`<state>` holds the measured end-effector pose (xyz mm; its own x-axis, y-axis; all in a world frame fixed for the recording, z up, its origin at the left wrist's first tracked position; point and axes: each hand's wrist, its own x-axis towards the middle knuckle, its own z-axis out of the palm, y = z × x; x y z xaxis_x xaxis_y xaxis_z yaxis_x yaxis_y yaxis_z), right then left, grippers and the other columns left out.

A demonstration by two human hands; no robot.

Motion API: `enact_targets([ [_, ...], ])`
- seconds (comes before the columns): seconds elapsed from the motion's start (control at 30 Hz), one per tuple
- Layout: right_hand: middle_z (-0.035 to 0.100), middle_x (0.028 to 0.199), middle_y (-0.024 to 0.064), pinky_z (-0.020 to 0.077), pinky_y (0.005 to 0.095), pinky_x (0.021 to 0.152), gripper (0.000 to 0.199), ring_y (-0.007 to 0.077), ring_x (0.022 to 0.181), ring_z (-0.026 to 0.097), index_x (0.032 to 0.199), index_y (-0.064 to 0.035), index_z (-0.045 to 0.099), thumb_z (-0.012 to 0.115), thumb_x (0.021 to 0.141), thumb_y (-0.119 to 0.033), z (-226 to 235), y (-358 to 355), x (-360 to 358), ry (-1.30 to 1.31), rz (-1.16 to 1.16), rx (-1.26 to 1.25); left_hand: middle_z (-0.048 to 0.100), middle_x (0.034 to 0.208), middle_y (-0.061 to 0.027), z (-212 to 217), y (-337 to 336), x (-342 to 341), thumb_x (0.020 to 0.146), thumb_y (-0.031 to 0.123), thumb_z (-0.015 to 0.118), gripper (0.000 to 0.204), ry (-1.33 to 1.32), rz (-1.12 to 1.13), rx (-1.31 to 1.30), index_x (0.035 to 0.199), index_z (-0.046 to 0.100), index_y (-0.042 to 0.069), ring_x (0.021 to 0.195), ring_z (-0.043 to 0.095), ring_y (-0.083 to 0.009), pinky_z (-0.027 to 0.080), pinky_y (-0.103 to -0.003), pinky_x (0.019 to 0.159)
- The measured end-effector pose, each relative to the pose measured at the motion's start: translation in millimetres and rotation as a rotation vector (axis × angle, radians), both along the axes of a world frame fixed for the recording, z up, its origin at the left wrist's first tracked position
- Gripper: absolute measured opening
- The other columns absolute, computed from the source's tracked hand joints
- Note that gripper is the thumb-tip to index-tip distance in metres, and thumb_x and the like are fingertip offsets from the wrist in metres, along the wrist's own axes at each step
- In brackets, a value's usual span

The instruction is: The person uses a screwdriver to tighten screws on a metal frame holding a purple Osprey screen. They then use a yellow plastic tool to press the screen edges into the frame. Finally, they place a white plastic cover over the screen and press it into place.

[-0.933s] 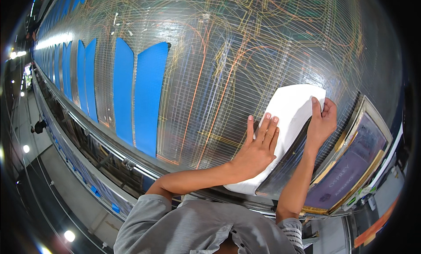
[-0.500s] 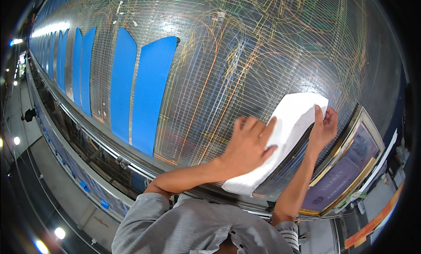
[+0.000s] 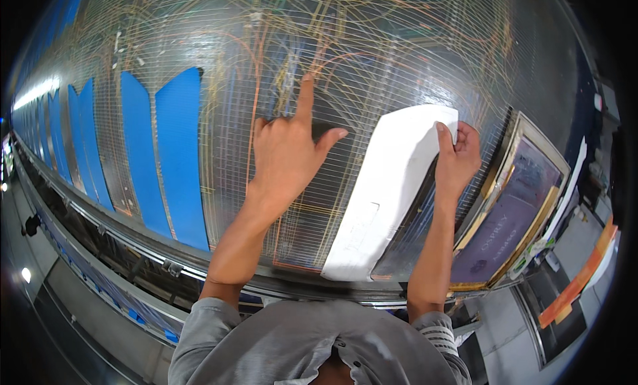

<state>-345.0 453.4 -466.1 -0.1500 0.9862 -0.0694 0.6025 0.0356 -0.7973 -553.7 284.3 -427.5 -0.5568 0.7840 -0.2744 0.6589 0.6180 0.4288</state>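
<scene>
A long white panel (image 3: 384, 179), too plain to tell whether cloth or paper, lies along the dark table (image 3: 405, 66) before me. Its far end is cut at a slant, and a shadow falls across its right side. My right hand (image 3: 458, 152) pinches the far right corner between thumb and fingers. To the panel's left, my left hand (image 3: 286, 149) is over the line-marked tabletop and holds nothing. Its index finger points away from me and its thumb sticks out, while the other fingers are curled.
Blue panels (image 3: 179, 152) with slanted far ends lie in pairs down the table's left side. A framed printing screen (image 3: 508, 219) rests at the right. A metal rail (image 3: 119, 232) follows the near edge. An orange strip (image 3: 578, 275) is beyond the screen, at lower right.
My left hand has left the white panel, moving left and away from me, its index finger now stretched out. My right hand keeps the corner. The whole view has shifted.
</scene>
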Motion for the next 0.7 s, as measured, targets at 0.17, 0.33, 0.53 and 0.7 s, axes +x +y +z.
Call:
enact_targets([
  [0.17,0.069,0.087,0.0074,0.0494,0.0241,0.064,0.034,0.0098,0.074,0.062,0.106,0.0059,0.066,0.083,0.084,-0.014,-8,3,3,-0.028,-0.002,0.024,0.057,0.049,-0.0051,-4,7,4,0.086,0.045,0.077,0.089,-0.006,0.011,-0.014,0.149,0.040,-0.005,0.045,0.059,-0.0247,0.049,-0.055,0.084],
  [0.33,0.069,0.084,0.0077,0.0488,0.0249,0.061,0.033,0.0097,0.070,0.061,0.104,0.0053,0.066,0.083,0.083,-0.013,-11,6,1,-0.017,0.012,0.039,0.057,0.049,-0.0052,-4,13,5,0.086,0.044,0.078,0.088,0.050,0.000,-0.020,0.148,0.041,-0.006,0.045,0.059,-0.0242,0.049,-0.054,0.084],
  [0.53,0.070,0.084,0.0086,0.0489,0.0257,0.060,0.033,0.0102,0.069,0.061,0.104,0.0040,0.067,0.084,0.082,-0.014,-4,8,6,-0.059,0.021,0.054,0.054,0.051,-0.0043,-6,0,18,0.087,0.039,0.078,0.083,-0.007,0.023,0.061,0.148,0.043,-0.004,0.047,0.054,-0.0214,0.046,-0.045,0.072],
  [0.7,0.071,0.083,0.0085,0.0495,0.0273,0.059,0.035,0.0107,0.066,0.061,0.104,0.0033,0.067,0.085,0.082,-0.018,-3,4,14,-0.117,0.006,0.113,0.053,0.051,-0.0018,8,-26,64,0.084,0.034,0.081,0.082,-0.167,-0.092,0.088,0.148,0.044,-0.001,0.049,0.052,-0.0191,0.044,-0.040,0.073],
])
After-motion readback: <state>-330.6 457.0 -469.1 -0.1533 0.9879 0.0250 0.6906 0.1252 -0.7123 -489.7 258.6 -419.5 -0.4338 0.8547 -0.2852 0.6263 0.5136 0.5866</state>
